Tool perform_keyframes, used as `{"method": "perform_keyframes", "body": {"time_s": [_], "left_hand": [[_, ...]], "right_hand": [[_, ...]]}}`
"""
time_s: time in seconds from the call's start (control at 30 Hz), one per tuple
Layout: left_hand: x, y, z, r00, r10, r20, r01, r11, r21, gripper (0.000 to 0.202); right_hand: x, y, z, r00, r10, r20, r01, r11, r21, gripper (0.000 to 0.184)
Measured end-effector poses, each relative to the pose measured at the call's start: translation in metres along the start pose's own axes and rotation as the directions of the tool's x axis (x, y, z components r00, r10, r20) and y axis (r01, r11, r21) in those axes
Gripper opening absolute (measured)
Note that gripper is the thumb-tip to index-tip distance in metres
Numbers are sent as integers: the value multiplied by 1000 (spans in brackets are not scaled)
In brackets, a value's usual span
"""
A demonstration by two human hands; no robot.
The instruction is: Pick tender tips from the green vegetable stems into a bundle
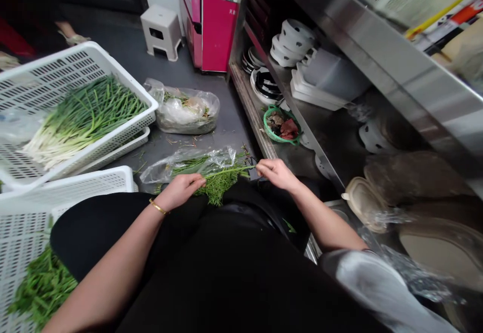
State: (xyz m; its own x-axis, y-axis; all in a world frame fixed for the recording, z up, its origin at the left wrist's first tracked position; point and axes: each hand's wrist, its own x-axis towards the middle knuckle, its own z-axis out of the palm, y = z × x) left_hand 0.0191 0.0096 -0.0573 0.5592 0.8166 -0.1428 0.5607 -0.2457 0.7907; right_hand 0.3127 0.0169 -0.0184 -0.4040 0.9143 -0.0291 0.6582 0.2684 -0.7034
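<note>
Your left hand [183,188] is curled shut around one end of a green stalk [228,172]. Your right hand [276,172] pinches the other end with its fingers pressed together. The stalk runs straight between them, above your lap.

You cannot see the fingertips of either hand (they are tucked under the knuckles), so exactly where they meet the stalk is hidden. Below the stalk hangs a feathery bunch of greens [219,188], its lower part lost against your dark clothing.

Just beyond your left hand a clear bag [188,161] lies on the floor [211,91], with more greens showing dimly through it. Farther out past that hand stands a white basket [56,71] of scallions [79,116], cut off at the left edge. A second basket [22,222], close beside your left forearm, is cut off too.

Beyond your right hand the lip of a steel shelf [253,116] runs close by. A green bowl [268,131] sits on it, and its contents are hard to make out. Open floor lies between the clear bag and a second bag [186,111] farther out. Everything to the far side of your right forearm is blurred.
</note>
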Motion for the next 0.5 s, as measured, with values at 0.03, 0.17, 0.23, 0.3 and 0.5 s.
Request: {"method": "perform_keyframes", "body": {"time_s": [0.03,0.17,0.23,0.3,0.5], "left_hand": [[0,1,1,1000,-1,-14,1,1000,-30,37],[0,1,8,997,-45,-57,41,997,-71,38],[1,-3,11,996,-60,-64,58,998,-41,37],[2,-7,13,996,-65,-64,67,997,23,36],[3,-3,12,1000,0,-16,1,999,41,35]], "right_hand": [[6,8,3,987,70,-147,-45,984,172,41],[25,28,3,835,289,-469,-49,887,458,44],[24,23,0,915,140,-377,-63,976,209,39],[20,5,2,976,-80,-201,50,988,-147,34],[30,-40,52,899,-267,347,391,847,-360,28]]}}
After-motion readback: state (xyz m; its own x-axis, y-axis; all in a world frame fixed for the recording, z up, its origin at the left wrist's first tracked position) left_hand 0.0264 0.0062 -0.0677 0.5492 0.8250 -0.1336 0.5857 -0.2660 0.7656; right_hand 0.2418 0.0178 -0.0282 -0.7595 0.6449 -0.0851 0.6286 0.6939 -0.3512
